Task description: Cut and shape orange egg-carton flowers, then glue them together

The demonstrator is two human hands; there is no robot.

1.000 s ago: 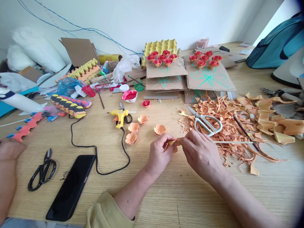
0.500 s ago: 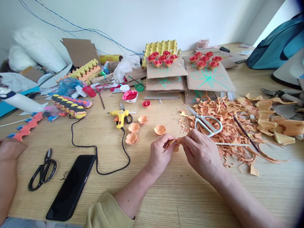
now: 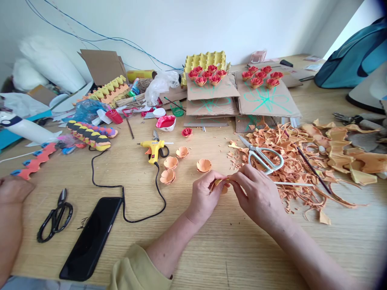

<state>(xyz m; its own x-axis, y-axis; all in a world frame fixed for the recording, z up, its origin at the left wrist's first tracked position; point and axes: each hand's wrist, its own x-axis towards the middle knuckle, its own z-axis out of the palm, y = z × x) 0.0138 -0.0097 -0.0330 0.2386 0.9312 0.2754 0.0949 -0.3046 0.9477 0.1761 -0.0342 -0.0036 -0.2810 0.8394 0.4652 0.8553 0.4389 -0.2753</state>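
Left grip [image 3: 203, 194] unchanged on orange piece [image 3: 224, 189]

The left hand [image 3: 207, 197] and right hand [image 3: 260, 197] pinch an orange piece [image 3: 224, 189], a petaled cup [image 3: 204, 165] just beyond their grip.

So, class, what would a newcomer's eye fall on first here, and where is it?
Probably the red flowers in two groups on cardboard at the back, and the heap of orange scraps on the right, with pale-handled scissors at its left edge. At the centre, the left hand and right hand pinch a small orange piece.
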